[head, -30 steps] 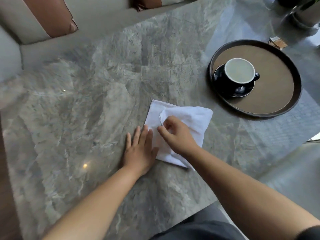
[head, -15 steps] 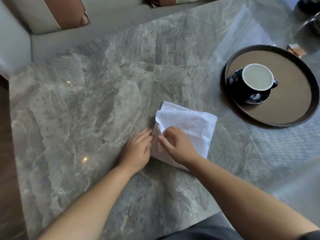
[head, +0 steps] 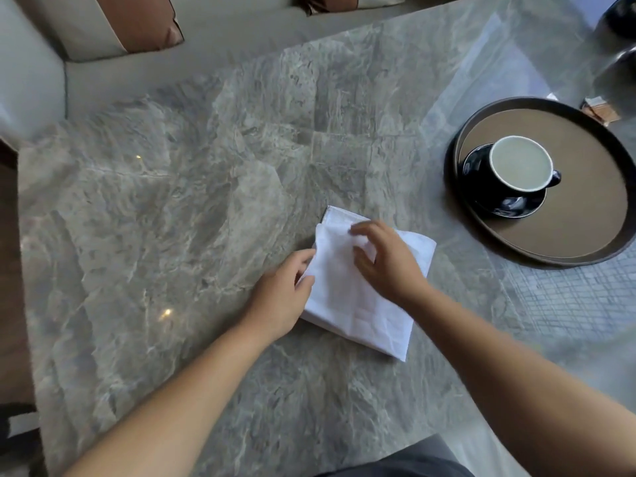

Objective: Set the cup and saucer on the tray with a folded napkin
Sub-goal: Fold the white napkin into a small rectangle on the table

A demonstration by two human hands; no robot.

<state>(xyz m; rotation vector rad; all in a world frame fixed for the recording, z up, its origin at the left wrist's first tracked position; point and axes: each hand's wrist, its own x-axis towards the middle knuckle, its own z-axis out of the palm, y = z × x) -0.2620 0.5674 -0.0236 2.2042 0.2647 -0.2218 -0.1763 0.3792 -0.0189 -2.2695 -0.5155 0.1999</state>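
A white napkin (head: 347,304) lies folded on the grey marble table (head: 192,208). My left hand (head: 278,294) pinches its left edge between thumb and fingers. My right hand (head: 385,259) rests on top of the napkin with fingers spread and curled, pressing the cloth near its far corner. To the right stands a round dark tray (head: 585,222) with a brown inner surface. On it sits a dark saucer (head: 516,208) carrying a dark cup (head: 519,166) with a pale inside, its handle pointing right.
A sofa with brown-and-cream cushions (head: 130,25) runs along the table's far edge. Small paper packets (head: 600,110) lie behind the tray. Dark vessels (head: 619,15) stand at the far right corner. The table's near edge runs just in front of my lap.
My left hand went from lying flat beside the napkin to pinching its left edge. My right hand slid from the napkin's near part toward its far corner, fingers opening. The napkin looks more compactly folded.
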